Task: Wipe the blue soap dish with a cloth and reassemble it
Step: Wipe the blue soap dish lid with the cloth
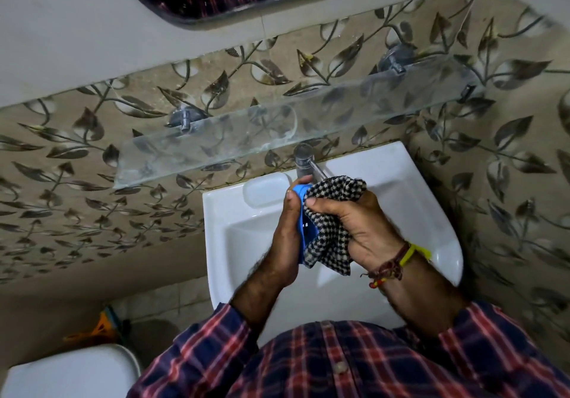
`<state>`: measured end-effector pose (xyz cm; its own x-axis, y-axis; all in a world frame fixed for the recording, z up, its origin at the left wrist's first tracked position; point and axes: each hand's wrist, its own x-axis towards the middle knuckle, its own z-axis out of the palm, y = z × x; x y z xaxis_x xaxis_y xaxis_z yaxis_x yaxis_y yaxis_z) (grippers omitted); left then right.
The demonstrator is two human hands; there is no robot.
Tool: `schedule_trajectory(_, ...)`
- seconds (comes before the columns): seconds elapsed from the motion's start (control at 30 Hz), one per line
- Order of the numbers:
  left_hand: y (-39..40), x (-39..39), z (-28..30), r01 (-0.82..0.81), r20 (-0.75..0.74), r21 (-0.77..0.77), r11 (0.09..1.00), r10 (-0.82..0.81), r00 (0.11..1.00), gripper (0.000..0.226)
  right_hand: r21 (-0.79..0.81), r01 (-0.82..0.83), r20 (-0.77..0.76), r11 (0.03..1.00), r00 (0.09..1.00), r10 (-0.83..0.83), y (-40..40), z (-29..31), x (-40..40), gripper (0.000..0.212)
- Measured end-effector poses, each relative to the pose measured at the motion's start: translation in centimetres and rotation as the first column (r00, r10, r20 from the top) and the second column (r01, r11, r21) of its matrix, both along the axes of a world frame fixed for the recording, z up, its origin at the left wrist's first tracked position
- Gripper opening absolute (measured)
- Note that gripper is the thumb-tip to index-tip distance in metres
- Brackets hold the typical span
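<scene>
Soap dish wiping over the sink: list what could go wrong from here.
1. The left hand holds the blue soap dish on edge above the sink; a hard push from the cloth could knock it out of that grip into the basin.
2. The cloth's upper fold sits right at the tap and could snag on it.
3. The right hand bunches the cloth, so some corners of the dish may go unwiped.

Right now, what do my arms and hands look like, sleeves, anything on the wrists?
Both forearms are bare, with plaid shirt sleeves in navy, red and pink pushed up toward the elbows. The left hand and its wrist carry nothing visible. The right hand has thread bands at the wrist: dark red cords, a yellow one, and a few small beads. No rings or gloves show.
</scene>
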<state>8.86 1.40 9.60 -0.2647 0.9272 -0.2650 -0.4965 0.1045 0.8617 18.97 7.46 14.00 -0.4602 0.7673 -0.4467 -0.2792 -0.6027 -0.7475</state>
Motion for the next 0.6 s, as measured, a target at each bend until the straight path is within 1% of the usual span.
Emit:
schedule_trajectory(0.07,0.2,-0.3,0.3,-0.006,0.024,0.023,1.000,0.005,1.000,0.052,0.101,-0.004,0.006,0.995,1.000,0.004,-0.4,0.2,-0.1,0.025)
schedule_trajectory(0.13,0.2,-0.4,0.3,0.009,0.037,0.057,0.998,-0.011,0.999,0.053,0.159,-0.030,0.006,0.987,1.000,0.029,-0.3,0.4,-0.1,0.027)
schedule_trajectory(0.23,0.0,0.0,0.1,0.014,0.030,0.069,0.998,-0.016,0.999,0.056,0.146,-0.033,-0.013,0.989,0.999,0.035,0.5,0.7,-0.2,0.028)
schedule_trajectory(0.33,0.3,-0.1,0.3,-0.017,0.050,0.055,0.998,0.014,0.999,0.056,0.174,-0.033,0.009,0.984,0.999,0.032,0.1,0.6,-0.5,0.026)
schedule_trajectory(0.47,0.6,-1.0,0.7,-0.013,0.100,0.058,0.998,0.008,0.995,0.053,0.234,-0.090,0.121,0.968,0.991,0.063,-0.6,0.3,-0.2,0.036)
schedule_trajectory(0.53,0.5,-0.4,0.3,-0.015,0.096,0.033,0.999,0.012,0.995,0.055,0.226,-0.080,0.080,0.971,0.995,0.063,-0.2,0.5,-0.1,0.032)
schedule_trajectory(0.6,0.5,0.0,0.2,-0.029,0.089,0.026,0.999,0.026,0.996,0.058,0.208,-0.062,0.008,0.976,0.998,0.062,0.2,0.6,-0.1,0.034)
